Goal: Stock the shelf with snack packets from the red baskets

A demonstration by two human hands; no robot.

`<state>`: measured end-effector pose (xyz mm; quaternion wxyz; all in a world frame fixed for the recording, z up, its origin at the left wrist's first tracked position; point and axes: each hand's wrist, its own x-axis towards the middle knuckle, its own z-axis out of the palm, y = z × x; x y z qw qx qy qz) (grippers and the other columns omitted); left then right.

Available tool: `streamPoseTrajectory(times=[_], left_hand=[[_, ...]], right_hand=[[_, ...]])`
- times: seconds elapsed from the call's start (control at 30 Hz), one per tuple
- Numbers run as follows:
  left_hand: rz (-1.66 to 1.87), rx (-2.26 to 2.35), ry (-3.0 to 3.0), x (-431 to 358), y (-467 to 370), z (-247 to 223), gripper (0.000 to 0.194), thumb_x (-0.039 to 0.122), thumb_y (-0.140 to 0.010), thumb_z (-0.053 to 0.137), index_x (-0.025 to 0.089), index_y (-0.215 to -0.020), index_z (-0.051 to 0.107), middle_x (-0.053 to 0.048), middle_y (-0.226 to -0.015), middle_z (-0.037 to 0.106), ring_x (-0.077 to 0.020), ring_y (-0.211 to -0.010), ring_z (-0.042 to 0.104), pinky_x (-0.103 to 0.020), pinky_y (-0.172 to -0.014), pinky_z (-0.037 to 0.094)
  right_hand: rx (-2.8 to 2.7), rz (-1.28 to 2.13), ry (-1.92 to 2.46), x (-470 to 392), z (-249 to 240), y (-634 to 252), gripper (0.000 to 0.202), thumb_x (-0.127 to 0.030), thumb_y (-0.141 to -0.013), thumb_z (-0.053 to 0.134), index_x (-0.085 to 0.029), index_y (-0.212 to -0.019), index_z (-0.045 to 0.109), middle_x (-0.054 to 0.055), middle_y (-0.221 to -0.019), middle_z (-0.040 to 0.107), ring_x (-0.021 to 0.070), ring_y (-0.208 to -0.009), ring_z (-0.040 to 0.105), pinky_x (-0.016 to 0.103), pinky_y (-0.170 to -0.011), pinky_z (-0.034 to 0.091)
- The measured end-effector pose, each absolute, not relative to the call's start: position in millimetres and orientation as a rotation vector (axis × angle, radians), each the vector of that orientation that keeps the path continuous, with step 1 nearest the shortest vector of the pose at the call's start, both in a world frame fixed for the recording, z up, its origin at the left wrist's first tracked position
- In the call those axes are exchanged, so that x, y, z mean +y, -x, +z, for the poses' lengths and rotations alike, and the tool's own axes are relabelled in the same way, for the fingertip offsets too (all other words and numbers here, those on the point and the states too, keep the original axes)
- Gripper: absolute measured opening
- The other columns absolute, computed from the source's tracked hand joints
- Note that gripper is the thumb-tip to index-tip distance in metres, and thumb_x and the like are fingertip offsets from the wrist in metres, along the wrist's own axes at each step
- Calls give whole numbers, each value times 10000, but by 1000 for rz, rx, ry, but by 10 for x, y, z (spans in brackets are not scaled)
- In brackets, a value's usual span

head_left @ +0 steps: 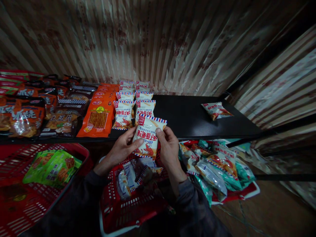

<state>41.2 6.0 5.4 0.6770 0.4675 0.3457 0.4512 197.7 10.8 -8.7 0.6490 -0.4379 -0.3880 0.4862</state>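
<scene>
Between my two hands is a white snack bag (148, 136) with red lettering and a striped top edge, tilted slightly, in front of the black shelf's edge. My left hand (123, 148) grips its left side, thumb across the front. On the opposite side my right hand (169, 144) pinches the bag near its upper right. Just behind it, matching white bags (124, 113) stand in two rows on the shelf (177, 115). Below my hands, a red basket (138, 214) holds a few more white bags (130, 177).
One white bag (217, 110) lies alone at the shelf's right. Orange packets (100, 115), brown packets (61, 120) and black-orange packets (27, 117) fill the left. A left basket (76, 151) holds green packets (53, 166); a right basket (243, 196) is heaped with bags. Metal bars (278, 128) cross at right.
</scene>
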Motion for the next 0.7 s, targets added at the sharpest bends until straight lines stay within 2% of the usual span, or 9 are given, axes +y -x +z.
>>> streamPoseTrajectory(times=[0.27,0.5,0.7], left_hand=[[1096,864,-1004,83,-396,58,489,409,-765,688,171,-1184,608,-112,-1174,673,-282,-1097,616,-405,-921,499],[1114,900,-996,89,-381,111,377,393,-734,709,187,-1046,661,-70,-1016,721,-248,-969,664,-344,-791,542],[1142,938,-980,85,-372,120,381,394,-737,695,182,-1053,661,-59,-991,726,-261,-953,664,-358,-784,541]], right_hand=[[-918,1137,991,114,-103,-1964,298,-417,-755,711,-218,-968,647,23,-931,739,200,-827,681,368,-814,550],[-987,1170,1005,90,-77,-1931,294,-414,-761,708,-224,-979,654,23,-968,735,211,-876,672,376,-839,541],[-1030,1173,1014,81,-86,-1912,307,-431,-770,696,-219,-988,653,32,-1023,725,224,-954,659,367,-865,531]])
